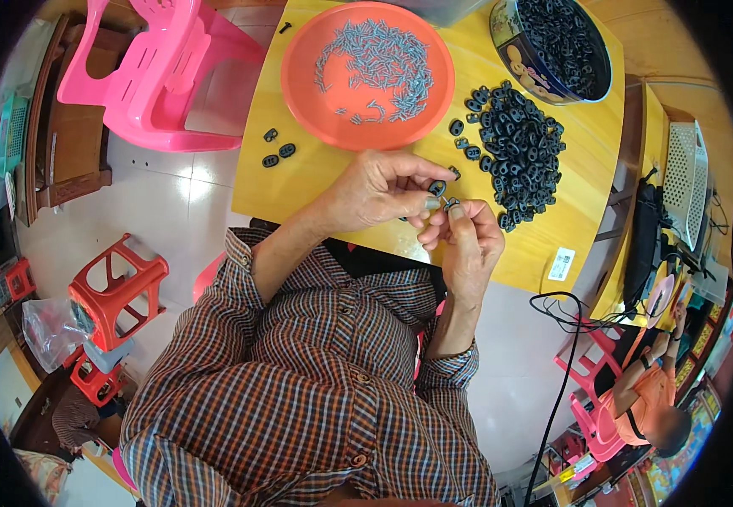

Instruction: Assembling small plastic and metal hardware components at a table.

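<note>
My left hand (379,190) pinches a small black oval plastic piece (437,187) just above the near edge of the yellow table (299,182). My right hand (468,241) meets it fingertip to fingertip and holds a small grey metal pin (450,204) against that piece. Right behind the hands lies a heap of the same black pieces (518,152). An orange round plate (368,74) farther back holds several grey metal pins (379,59).
A round tin (550,46) full of black pieces stands at the table's far right. Three finished-looking black pieces (278,150) lie left of the plate. A pink chair (160,72) and red stools (117,287) stand on the left; a black cable (565,338) and another person (649,397) are at the right.
</note>
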`<act>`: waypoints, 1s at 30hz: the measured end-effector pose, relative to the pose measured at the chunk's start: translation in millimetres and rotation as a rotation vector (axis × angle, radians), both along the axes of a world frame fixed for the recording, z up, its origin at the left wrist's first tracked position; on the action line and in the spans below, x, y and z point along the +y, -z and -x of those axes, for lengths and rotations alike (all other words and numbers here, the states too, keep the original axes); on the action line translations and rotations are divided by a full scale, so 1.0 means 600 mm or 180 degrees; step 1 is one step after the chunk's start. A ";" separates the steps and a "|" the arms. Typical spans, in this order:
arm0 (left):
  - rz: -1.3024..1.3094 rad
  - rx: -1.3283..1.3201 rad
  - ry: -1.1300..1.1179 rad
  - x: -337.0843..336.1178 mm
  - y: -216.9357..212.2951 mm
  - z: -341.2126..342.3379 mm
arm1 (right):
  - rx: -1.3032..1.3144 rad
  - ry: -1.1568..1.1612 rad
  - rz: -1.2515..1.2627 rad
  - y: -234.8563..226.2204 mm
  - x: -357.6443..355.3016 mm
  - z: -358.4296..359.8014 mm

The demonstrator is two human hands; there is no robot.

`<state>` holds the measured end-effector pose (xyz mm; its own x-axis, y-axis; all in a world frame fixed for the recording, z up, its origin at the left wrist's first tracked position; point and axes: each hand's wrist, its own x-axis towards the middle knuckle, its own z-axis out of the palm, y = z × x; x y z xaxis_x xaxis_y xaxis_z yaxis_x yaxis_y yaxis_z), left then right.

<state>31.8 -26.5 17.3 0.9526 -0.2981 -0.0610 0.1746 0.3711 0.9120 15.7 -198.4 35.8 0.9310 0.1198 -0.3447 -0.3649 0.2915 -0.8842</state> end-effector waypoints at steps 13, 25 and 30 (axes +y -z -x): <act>-0.0134 0.0030 0.0070 -0.001 -0.001 -0.002 | 0.0099 -0.0057 0.0289 -0.004 0.002 0.000; -0.0411 -0.0205 0.0165 0.000 0.004 0.000 | 0.0102 0.0001 0.0466 -0.005 0.006 0.003; -0.0353 -0.0139 0.0186 -0.001 0.000 0.000 | 0.0112 -0.0005 0.0489 -0.007 0.007 0.003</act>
